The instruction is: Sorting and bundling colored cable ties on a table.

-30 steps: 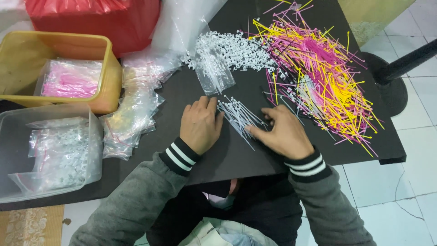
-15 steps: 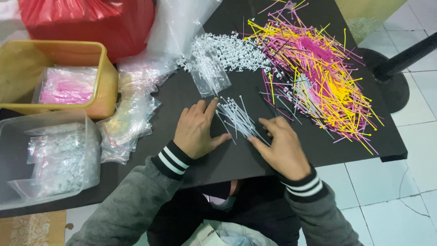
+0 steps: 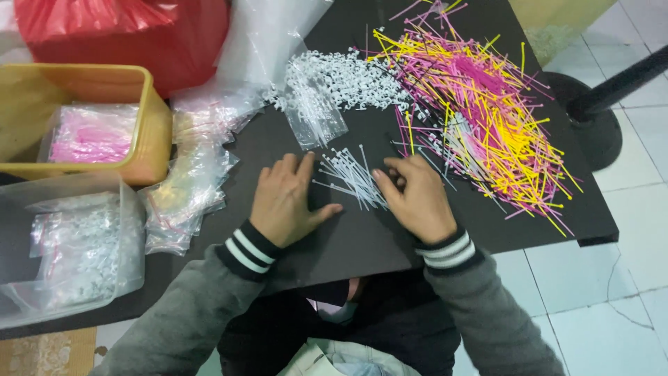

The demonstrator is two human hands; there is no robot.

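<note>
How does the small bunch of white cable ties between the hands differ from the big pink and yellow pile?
The white bunch is small, one colour and roughly aligned; the pink and yellow pile is large, mixed and tangled. The left hand and right hand flank the bunch; the pile lies untouched. Both rest on the black table.

Hidden and cut off

The right hand (image 3: 416, 198) covers part of the white cable ties (image 3: 351, 177); the clear bin (image 3: 66, 251) and red bag (image 3: 118, 35) run off-frame.

Even, fairly bright light from above leaves only soft shadows under the hands (image 3: 348, 202) on the matte black table (image 3: 362, 244), faint glare on the clear bags (image 3: 188, 188), and slight softness with wide-angle stretch toward the edges.
</note>
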